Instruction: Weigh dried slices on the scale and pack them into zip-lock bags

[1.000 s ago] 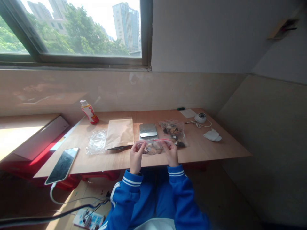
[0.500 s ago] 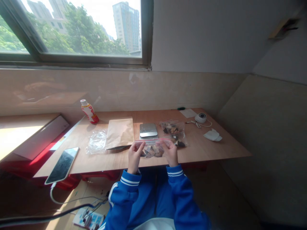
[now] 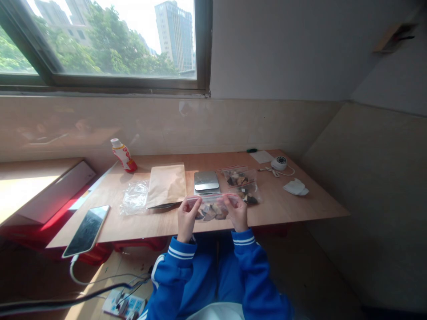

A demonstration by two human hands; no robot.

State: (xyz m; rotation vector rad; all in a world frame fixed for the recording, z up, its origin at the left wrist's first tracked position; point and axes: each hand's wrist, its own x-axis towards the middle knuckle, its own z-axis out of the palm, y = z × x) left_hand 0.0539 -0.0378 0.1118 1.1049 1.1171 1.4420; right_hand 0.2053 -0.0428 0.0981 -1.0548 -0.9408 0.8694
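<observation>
A clear zip-lock bag (image 3: 211, 212) with a red seal strip and brown-and-pale dried pieces inside hangs between my hands, over the table's near edge. My left hand (image 3: 187, 215) is closed on its top left corner, thumb on the strip. On the right end of the seal, my right hand (image 3: 236, 212) pinches in the same way. Just beyond the bag is a small kitchen scale (image 3: 206, 181) with a metal plate. To the right of the scale lie two similar filled bags, a farther zip-lock bag (image 3: 237, 177) and a nearer zip-lock bag (image 3: 249, 195).
Left of the scale lie a brown paper pouch (image 3: 167, 184) and a crumpled clear plastic bag (image 3: 134, 197). A drink bottle (image 3: 124, 155) stands behind them. A cabled phone (image 3: 86, 231) overhangs the table's left edge. A white camera (image 3: 279, 163) and crumpled tissue (image 3: 296, 187) are at right.
Both hands keep their grip on the bag's seal and have hardly moved. The right thumb shifts slightly along the strip.
</observation>
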